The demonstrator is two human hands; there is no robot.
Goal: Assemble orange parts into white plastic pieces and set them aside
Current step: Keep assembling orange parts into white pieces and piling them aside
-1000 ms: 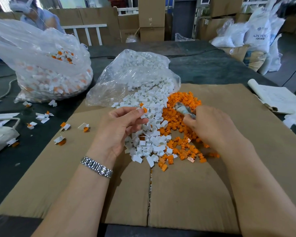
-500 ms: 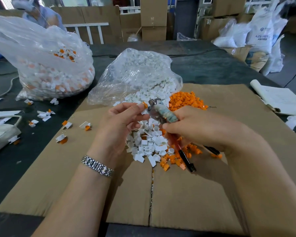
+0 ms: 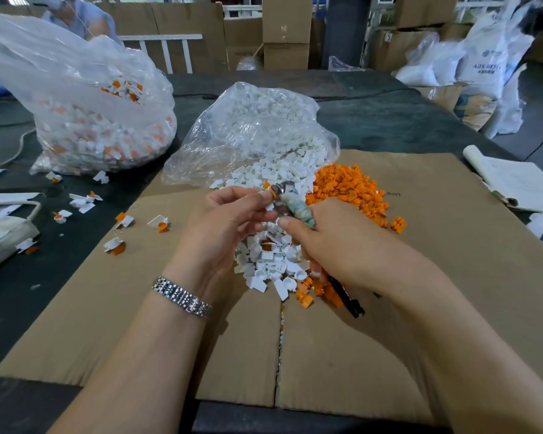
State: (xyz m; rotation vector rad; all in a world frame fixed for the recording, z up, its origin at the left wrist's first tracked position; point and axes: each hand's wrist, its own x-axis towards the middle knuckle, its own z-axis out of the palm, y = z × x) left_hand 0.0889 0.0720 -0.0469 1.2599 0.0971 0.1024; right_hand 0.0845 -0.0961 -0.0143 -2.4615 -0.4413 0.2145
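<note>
2 hands at work over 1 dark worktop (image 3: 389, 120), seen from above. Largest on it: flattened cardboard sheet (image 3: 452, 277) across the near middle and right. Far left: bulging clear bag (image 3: 85, 120) of white pieces already fitted with orange. Far centre: smaller clear bag (image 3: 257, 133), mouth open toward the cardboard, spilling a heap of white plastic pieces (image 3: 273, 255) down to the near side between the wrists. Just right of that heap, touching it: pile of orange parts (image 3: 348, 189), with a few more orange bits at the heap's near edge. Scattered on the left, partly on cardboard, partly on bare worktop: several finished pieces (image 3: 115, 245), white with orange inserts, well apart from the heaps. Far right: sheets of paper (image 3: 514, 180). Left hand (image 3: 223, 227), metal watch band (image 3: 182, 297) at the wrist, fingers curled, fingertips pinching a small white-and-orange piece (image 3: 265, 191). Right hand (image 3: 345, 245) closed round a pliers-like tool (image 3: 292, 205), metal tip meeting that piece, black handle end jutting out on the near side.
</note>
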